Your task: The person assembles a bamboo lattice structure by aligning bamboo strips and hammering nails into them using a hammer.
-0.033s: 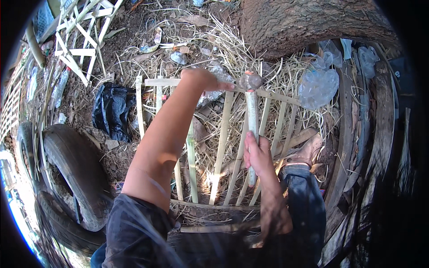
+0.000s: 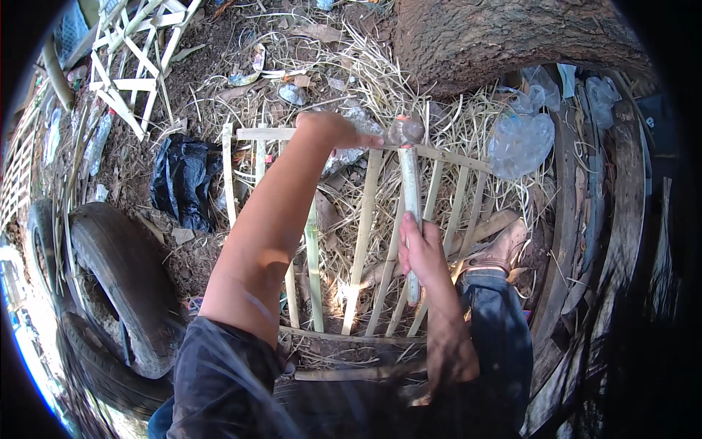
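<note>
A frame of pale split-bamboo slats point(image 2: 363, 238) lies in front of me, its upright strips fixed between a top crossbar point(image 2: 453, 159) and a lower crossbar. My left hand point(image 2: 330, 132) is closed on the top crossbar, the thumb side pointing right along it; part of its fingers is hidden. My right hand point(image 2: 423, 252) grips the pale handle of a hammer point(image 2: 409, 179). The hammer's rounded, mud-coloured head sits at the top crossbar, just right of my left fingertips; I cannot tell whether it touches the bamboo.
A tree trunk point(image 2: 519, 40) stands at the far right, with clear plastic bags point(image 2: 523, 143) below it. Worn tyres point(image 2: 121, 271) and a black plastic bag point(image 2: 184, 179) lie left. A bamboo lattice point(image 2: 139, 58) is at the far left. Weathered planks point(image 2: 618, 197) run along the right.
The hammer's head has shifted very slightly to the left. My left hand and the bamboo frame stay where they were.
</note>
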### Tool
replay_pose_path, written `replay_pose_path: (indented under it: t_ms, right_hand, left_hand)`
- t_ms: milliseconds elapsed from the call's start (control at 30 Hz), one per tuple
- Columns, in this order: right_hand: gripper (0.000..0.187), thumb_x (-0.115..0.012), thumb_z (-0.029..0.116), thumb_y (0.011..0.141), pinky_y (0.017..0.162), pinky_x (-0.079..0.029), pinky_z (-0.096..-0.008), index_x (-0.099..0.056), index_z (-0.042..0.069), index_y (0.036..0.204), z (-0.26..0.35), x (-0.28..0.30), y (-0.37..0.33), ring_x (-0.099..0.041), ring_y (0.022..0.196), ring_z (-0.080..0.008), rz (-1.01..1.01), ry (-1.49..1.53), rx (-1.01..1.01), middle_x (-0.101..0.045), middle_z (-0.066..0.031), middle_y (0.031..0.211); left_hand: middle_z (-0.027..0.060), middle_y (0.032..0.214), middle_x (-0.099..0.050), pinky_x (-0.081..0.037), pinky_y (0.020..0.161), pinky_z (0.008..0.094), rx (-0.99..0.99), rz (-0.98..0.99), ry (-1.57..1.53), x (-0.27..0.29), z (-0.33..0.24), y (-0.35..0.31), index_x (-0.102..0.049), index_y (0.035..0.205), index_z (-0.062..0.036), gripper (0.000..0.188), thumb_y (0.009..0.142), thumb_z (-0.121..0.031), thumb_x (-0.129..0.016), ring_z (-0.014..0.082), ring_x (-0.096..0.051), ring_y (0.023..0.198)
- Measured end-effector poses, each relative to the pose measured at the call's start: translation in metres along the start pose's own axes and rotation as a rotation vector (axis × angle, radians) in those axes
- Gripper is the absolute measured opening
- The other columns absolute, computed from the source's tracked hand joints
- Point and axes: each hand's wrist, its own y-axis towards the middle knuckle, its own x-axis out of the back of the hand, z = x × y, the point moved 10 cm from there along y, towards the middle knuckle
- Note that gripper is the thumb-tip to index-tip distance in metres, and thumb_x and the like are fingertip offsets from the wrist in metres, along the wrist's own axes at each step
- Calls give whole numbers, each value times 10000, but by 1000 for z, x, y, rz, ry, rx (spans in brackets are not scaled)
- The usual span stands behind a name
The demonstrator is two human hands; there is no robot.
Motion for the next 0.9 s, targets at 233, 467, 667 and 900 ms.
replay_pose_path:
  t_ms: [233, 467, 667, 900]
  right_hand:
    - [483, -437, 483, 1008, 327, -321, -257, -458, 77, 748, -8, 4, 0, -386, 343, -95, 11, -2, 1, -394, 2, 486]
    - [529, -395, 510, 1004, 351, -327, -271, -454, 69, 718, 6, 11, -8, -406, 342, -113, 1, -40, -9, -402, -17, 471]
    - [548, -394, 523, 1001, 352, -335, -277, -454, 66, 706, 18, 5, -8, -413, 347, -111, -6, -139, -18, -403, -12, 472]
    - [539, -382, 531, 1009, 332, -319, -247, -472, 70, 746, 14, 5, -3, -389, 345, -93, -1, -136, -25, -412, 0, 483]
  left_hand:
    - [26, 1038, -707, -386, 991, 450, -28, 19, -12, -1, -5, 3, -672, 1220, -191, 1005, 643, -965, -395, 219, -612, 1138]
    - [150, 1029, -717, -393, 1042, 488, -81, 68, -29, -3, -10, -3, -524, 1383, -134, 1075, 704, -944, -326, 287, -622, 1136]
    - [155, 1030, -714, -411, 1018, 476, -105, 16, 6, 0, -8, -5, -551, 1363, -144, 1027, 729, -922, -330, 263, -651, 1081]
    - [5, 1029, -721, -357, 1019, 447, -53, -6, -52, -1, 2, 5, -636, 1279, -196, 1019, 636, -958, -429, 183, -631, 1104]
